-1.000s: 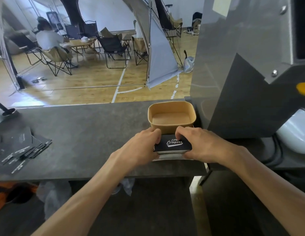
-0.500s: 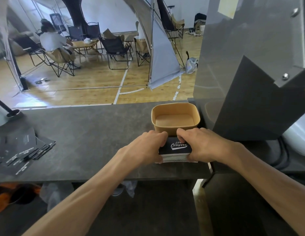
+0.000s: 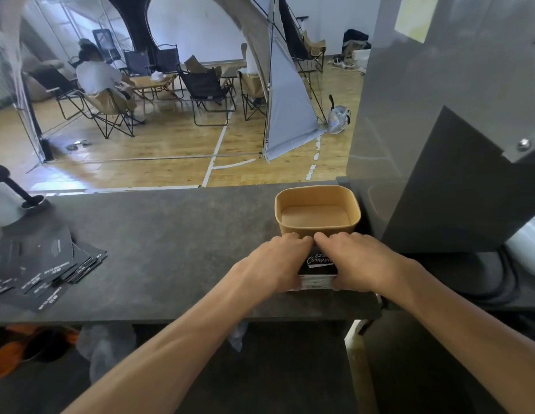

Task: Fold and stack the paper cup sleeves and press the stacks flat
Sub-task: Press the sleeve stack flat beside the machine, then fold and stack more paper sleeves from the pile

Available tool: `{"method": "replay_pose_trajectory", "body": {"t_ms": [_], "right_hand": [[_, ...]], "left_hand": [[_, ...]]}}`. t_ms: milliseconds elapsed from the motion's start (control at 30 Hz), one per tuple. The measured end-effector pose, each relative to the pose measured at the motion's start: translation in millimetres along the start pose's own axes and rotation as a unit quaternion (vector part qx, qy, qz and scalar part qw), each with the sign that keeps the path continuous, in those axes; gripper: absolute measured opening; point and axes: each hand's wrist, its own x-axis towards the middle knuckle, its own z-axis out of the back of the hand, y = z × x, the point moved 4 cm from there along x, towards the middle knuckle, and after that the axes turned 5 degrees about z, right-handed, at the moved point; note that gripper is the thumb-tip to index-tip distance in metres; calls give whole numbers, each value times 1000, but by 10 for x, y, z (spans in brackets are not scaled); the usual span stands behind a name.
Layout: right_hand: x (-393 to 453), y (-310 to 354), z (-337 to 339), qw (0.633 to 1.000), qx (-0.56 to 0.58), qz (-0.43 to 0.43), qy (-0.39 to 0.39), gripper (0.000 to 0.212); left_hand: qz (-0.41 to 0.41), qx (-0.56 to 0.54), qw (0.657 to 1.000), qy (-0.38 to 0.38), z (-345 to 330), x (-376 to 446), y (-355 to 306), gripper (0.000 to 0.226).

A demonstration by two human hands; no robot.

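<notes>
both hands sit on one stack of folded sleeves [image 3: 318, 271] near the front edge of the dark table [image 3: 170, 234], just in front of a brown paper tray [image 3: 317, 210]. the left hand [image 3: 275, 261] covers the stack's left end and the right hand [image 3: 355, 261] its right end, with the fingertips [image 3: 300, 239] of the two hands almost meeting over the far edge. the fingers curl over the top and the thumbs seem to sit against the near side, so each hand clasps the stack rather than lying flat on it. only a strip of the black top sleeve, with its white script logo, shows between them.

the step in hand looks like squaring and pressing. to do it well, i would keep the load spread: heels of the hands down as well as the fingers, so the middle is squashed and not just the ends. the layered edges showing at the front look slightly uneven, so nudging them flush with the thumbs before bearing down should stop the creases setting crooked. pushing straight down matters, since the stack is close to the table edge and a forward or backward shove could slide the top sleeves.

more sleeves lie fanned loose [image 3: 48, 276] at the far left of the table, well apart from the stack, apparently not yet stacked.
</notes>
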Motion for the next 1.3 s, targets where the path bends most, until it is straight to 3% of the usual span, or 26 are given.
{"method": "replay_pose_trajectory", "body": {"t_ms": [233, 467, 600, 733, 867, 1067, 1300], "right_hand": [[-55, -78, 103, 999, 46, 0, 10, 58], [-115, 50, 169, 1000, -20, -19, -12, 56], [-78, 361, 451, 996, -13, 18, -90, 42], [220, 862, 539, 992, 21, 67, -102, 27], [757, 1543, 468, 989, 41, 110, -94, 29], [1614, 2774, 408, 980, 58, 175, -73, 27], [2429, 3887, 437, 978, 68, 170, -95, 20]], "left_hand": [[-13, -4, 1000, -2, 34, -10, 45, 45], [-1, -12, 1000, -13, 18, -85, 50, 47], [10, -63, 993, -100, 182, -317, 288, 38], [72, -93, 985, -124, 258, -691, 916, 26], [178, -94, 971, -131, 144, -1165, 1803, 28], [348, -94, 917, -171, 2, -2016, 3150, 26], [439, -116, 865, -215, -192, -2508, 4206, 20]]}}
